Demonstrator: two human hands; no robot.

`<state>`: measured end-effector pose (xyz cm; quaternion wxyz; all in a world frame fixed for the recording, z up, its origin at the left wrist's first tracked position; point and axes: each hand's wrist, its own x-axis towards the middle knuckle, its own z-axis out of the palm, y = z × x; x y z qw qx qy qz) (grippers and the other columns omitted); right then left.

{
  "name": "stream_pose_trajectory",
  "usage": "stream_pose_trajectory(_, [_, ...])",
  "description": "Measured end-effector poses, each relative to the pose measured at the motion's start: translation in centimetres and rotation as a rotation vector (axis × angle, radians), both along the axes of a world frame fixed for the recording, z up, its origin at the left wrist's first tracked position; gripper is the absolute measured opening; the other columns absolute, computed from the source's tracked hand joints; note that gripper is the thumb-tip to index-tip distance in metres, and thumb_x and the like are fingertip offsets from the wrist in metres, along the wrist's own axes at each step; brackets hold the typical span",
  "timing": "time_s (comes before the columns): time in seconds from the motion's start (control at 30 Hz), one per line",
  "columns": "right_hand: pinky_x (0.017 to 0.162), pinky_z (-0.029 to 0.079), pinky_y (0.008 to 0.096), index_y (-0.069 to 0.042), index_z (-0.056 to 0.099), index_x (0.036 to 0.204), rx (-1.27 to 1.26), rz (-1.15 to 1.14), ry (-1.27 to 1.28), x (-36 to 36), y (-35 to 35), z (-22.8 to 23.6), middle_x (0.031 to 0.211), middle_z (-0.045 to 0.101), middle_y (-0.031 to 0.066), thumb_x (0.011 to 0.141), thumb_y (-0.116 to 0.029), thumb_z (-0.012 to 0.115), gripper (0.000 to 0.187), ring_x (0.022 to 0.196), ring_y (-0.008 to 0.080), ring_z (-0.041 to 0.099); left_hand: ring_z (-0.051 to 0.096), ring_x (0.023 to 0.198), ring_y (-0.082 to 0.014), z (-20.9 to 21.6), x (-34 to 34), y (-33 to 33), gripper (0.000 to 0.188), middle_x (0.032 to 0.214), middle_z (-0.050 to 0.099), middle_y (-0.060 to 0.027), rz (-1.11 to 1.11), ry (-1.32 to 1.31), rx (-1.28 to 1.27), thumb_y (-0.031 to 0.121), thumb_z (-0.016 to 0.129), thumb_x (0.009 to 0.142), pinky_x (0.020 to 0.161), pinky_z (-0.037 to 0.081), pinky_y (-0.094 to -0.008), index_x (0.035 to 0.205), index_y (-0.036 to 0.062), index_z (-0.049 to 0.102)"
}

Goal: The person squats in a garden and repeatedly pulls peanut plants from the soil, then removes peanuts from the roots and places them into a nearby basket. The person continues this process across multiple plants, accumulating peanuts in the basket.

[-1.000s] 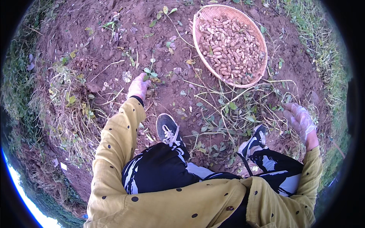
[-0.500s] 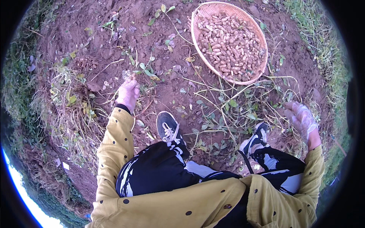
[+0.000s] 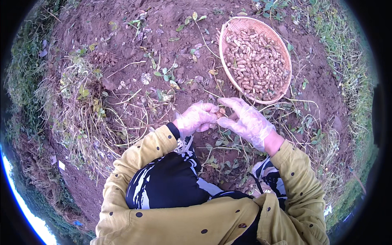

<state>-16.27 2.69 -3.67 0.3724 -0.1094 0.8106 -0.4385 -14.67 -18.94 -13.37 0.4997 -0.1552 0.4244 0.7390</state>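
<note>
My left hand [image 3: 197, 117], in a clear plastic glove, is closed with its fingertips pinched on a small brown peanut [image 3: 221, 112]. Facing it, my right hand [image 3: 248, 122], gloved likewise, has its thumb and fingers apart on either side of the peanut. Whether the right fingertips touch it I cannot tell. Beyond the right hand, a round woven basket [image 3: 227, 67] holds a heap of unshelled peanuts [image 3: 257, 65]. Both hands are above the soil, in front of my knees.
Pulled plants with dry stems and roots [image 3: 81, 98] lie piled at the left. Leafy stems [image 3: 228, 157] are strewn between my feet and below the basket. Grass [image 3: 347, 65] borders the brown soil [image 3: 163, 41] at the right.
My left hand has moved right, from the loose stems to in front of me, with the peanut in it. The right hand has come in from the far right to meet it.
</note>
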Motion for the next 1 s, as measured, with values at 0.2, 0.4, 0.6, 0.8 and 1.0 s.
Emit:
stream_pose_trajectory(0.2, [0.085, 0.050, 0.0377, 0.000, 0.060, 0.123, 0.093, 0.060, 0.099, 0.7, -2.5, -4.4, 0.106, 0.067, 0.0203, 0.094, -0.023, 0.058, 0.037, 0.096, 0.0335, 0.065, 0.049, 0.044, -0.0091, -1.1, 0.6, 0.2, 0.011, 0.073, 0.063, -0.0069, 0.067, 0.039, -0.012, 0.015, 0.065, 0.089, 0.037, 0.028, -0.0223, 0.087, 0.0049, 0.061])
stream_pose_trajectory(0.4, [0.060, 0.046, 0.0260, 0.001, 0.064, 0.105, -0.178, -0.323, -0.112, 0.5, -2.7, -4.9, 0.074, 0.062, 0.0042, 0.100, -0.028, 0.055, 0.031, 0.065, 0.0102, 0.056, 0.047, 0.036, -0.0115, 0.3, 0.4, 1.7, 0.007, 0.073, 0.062, -0.0061, 0.185, 0.034, 0.011, 0.015, 0.056, 0.090, 0.032, 0.027, -0.0232, 0.089, 0.0079, 0.056])
stream_pose_trajectory(0.6, [0.046, 0.028, 0.0186, -0.008, 0.063, 0.095, -0.440, -0.787, -0.534, 0.7, -4.0, -5.0, 0.063, 0.048, -0.0063, 0.098, -0.042, 0.057, 0.035, 0.050, 0.0023, 0.037, 0.032, 0.046, -0.0069, 0.5, -0.1, 1.1, 0.007, 0.063, 0.042, 0.0021, 0.148, 0.125, 0.282, 0.016, 0.053, 0.088, 0.041, 0.021, -0.0240, 0.086, 0.0093, 0.050])
stream_pose_trajectory(0.8, [0.047, 0.025, 0.0192, 0.000, 0.065, 0.113, -0.299, -0.867, -0.259, -2.2, 0.2, -5.7, 0.064, 0.044, -0.0075, 0.100, -0.040, 0.054, 0.043, 0.052, 0.0022, 0.033, 0.039, 0.054, -0.0057, 0.9, 0.9, -0.5, 0.012, 0.069, 0.046, 0.0038, -0.222, 0.196, 0.221, 0.014, 0.061, 0.084, 0.047, 0.030, -0.0231, 0.092, 0.0064, 0.058])
stream_pose_trajectory(1.0, [0.051, 0.037, 0.0170, -0.009, 0.058, 0.130, -0.041, -0.759, 0.046, -3.7, 1.0, -4.2, 0.077, 0.056, -0.0038, 0.097, -0.037, 0.059, 0.043, 0.058, 0.0024, 0.044, 0.064, 0.098, -0.0251, -2.4, 1.2, -3.5, 0.039, 0.108, 0.065, -0.0138, -0.025, 0.875, -0.719, 0.014, 0.072, 0.077, 0.084, 0.050, -0.0369, 0.112, 0.0010, 0.062])
